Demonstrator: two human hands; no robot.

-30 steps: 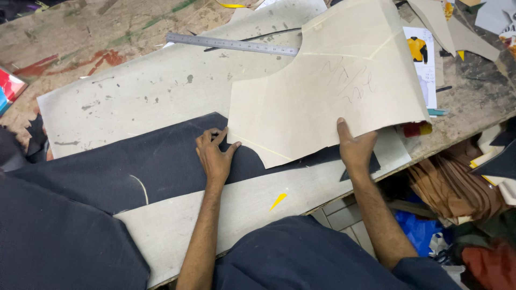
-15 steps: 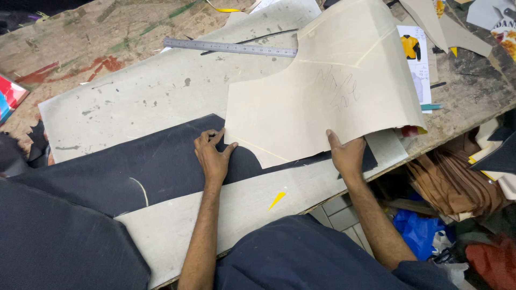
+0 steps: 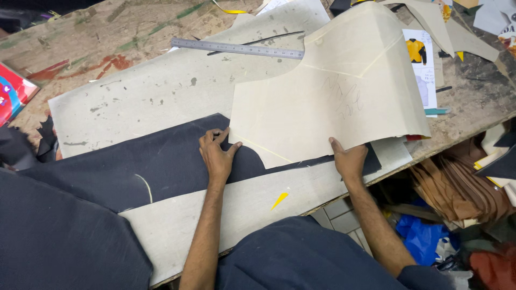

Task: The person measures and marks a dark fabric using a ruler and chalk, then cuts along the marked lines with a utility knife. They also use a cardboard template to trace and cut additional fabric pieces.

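Note:
A large beige paper pattern piece (image 3: pixel 328 91) lies over dark navy fabric (image 3: pixel 156 161) on a worktable. My left hand (image 3: pixel 216 153) rests flat on the fabric, fingertips touching the pattern's lower-left corner. My right hand (image 3: pixel 349 160) grips the pattern's lower edge near its right side, thumb on top, and the sheet curves up slightly there. The fabric runs left and hangs off the table's near edge.
A steel ruler (image 3: pixel 236 49) lies beyond the pattern. Grey board sheets (image 3: pixel 140 99) cover the wooden table (image 3: pixel 64 37). A yellow chalk piece (image 3: pixel 279 200) sits on the near board. A printed garment sheet (image 3: pixel 422 64), paper scraps and a red packet (image 3: pixel 13 94) lie around; bags sit below right.
My right hand slid left and down along the pattern's lower edge, and the pattern shifted slightly with it. My left hand stayed in place on the fabric.

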